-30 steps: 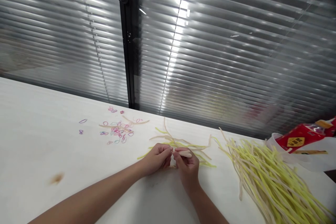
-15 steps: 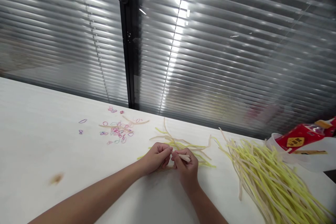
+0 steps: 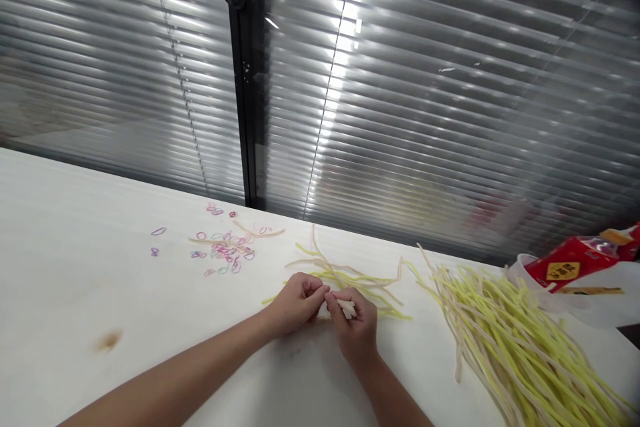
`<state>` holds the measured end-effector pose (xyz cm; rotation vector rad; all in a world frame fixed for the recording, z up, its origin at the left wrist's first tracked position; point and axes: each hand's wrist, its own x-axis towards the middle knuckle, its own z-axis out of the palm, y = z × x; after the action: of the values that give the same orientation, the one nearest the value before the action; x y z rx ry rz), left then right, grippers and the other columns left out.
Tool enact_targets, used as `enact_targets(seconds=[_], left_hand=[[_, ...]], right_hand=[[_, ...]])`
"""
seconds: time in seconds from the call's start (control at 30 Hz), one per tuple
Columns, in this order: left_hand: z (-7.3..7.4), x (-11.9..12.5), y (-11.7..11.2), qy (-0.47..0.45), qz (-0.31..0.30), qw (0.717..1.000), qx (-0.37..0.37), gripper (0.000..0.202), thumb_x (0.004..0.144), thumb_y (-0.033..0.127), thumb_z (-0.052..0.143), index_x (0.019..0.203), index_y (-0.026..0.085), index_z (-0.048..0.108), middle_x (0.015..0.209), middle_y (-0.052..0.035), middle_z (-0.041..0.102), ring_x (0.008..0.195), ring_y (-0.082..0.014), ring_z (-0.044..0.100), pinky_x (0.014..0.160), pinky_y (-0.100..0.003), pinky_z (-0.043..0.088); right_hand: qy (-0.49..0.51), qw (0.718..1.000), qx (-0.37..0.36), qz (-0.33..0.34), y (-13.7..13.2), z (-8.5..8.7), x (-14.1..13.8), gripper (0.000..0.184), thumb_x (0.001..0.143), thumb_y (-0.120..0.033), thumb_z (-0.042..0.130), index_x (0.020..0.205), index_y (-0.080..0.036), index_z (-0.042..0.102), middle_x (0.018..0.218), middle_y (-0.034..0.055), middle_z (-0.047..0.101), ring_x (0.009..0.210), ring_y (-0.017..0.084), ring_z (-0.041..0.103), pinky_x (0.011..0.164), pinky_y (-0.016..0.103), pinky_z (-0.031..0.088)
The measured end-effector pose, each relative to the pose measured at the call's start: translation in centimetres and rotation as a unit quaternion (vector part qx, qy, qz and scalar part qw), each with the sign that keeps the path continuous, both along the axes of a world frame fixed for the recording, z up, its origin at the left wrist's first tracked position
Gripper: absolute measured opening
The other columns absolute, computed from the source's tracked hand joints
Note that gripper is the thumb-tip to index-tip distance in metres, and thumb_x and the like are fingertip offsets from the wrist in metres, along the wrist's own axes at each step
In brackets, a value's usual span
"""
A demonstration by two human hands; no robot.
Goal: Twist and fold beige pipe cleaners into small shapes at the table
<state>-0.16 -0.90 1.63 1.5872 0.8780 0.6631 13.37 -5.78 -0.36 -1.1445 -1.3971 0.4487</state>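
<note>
My right hand [image 3: 355, 321] is closed round a small bundle of beige pipe cleaners [image 3: 347, 309], whose pale ends stick out by the thumb. Fingertip to fingertip with it, my left hand [image 3: 301, 303] is pinched; whatever it grips is too small or hidden to make out. Loose yellow and beige pipe cleaners [image 3: 373, 278] lie on the table just behind and under both hands. To the left, small coloured elastic bands [image 3: 227, 248] are scattered, with a couple of beige strands among them.
A big heap of yellow and beige pipe cleaners [image 3: 525, 347] covers the right side of the white table [image 3: 90, 267]. Behind it a red packet [image 3: 570, 263] rests in a whitish plastic container [image 3: 523, 267]. Glass with blinds [image 3: 425, 80] borders the table's back edge.
The bundle in my right hand has tilted, its ends now pointing more downward and toward me. My left fingertips have shifted slightly right, staying pinched.
</note>
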Motion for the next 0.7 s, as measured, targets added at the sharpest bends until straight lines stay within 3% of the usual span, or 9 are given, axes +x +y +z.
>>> enact_targets(seconds=[0.23, 0.43, 0.7], left_hand=[[0.0, 0.3, -0.2, -0.107, -0.005, 0.994, -0.028, 0.044, 0.089, 0.045, 0.041, 0.057, 0.015, 0.049, 0.05, 0.0017, 0.048, 0.049, -0.0089, 0.041, 0.049, -0.021, 0.032], [0.3, 0.3, -0.3, -0.13, -0.018, 0.991, -0.042, 0.038, 0.088, 0.043, 0.045, 0.065, 0.014, 0.052, 0.059, 0.0, 0.052, 0.058, -0.0105, 0.046, 0.058, -0.023, 0.036], [0.0, 0.6, -0.1, -0.184, 0.042, 0.98, -0.059, 0.032, 0.087, 0.041, 0.048, 0.068, 0.015, 0.049, 0.061, 0.0009, 0.051, 0.055, -0.0102, 0.046, 0.056, -0.023, 0.038]], right_hand=[[0.147, 0.987, -0.064, 0.012, 0.5, -0.6, -0.1, 0.016, 0.077, -0.03, 0.065, 0.072, -0.016, 0.06, 0.055, -0.0031, 0.054, 0.044, 0.008, 0.046, 0.043, 0.02, 0.038], [0.201, 0.975, -0.093, 0.024, 0.7, -0.4, -0.1, 0.019, 0.073, -0.033, 0.068, 0.073, -0.016, 0.061, 0.049, -0.0048, 0.049, 0.041, 0.007, 0.042, 0.039, 0.019, 0.036], [0.288, 0.948, -0.13, -0.034, 0.8, 0.4, -0.5, 0.03, 0.072, -0.041, 0.068, 0.08, -0.013, 0.063, 0.048, -0.0043, 0.048, 0.04, 0.007, 0.042, 0.037, 0.019, 0.034]])
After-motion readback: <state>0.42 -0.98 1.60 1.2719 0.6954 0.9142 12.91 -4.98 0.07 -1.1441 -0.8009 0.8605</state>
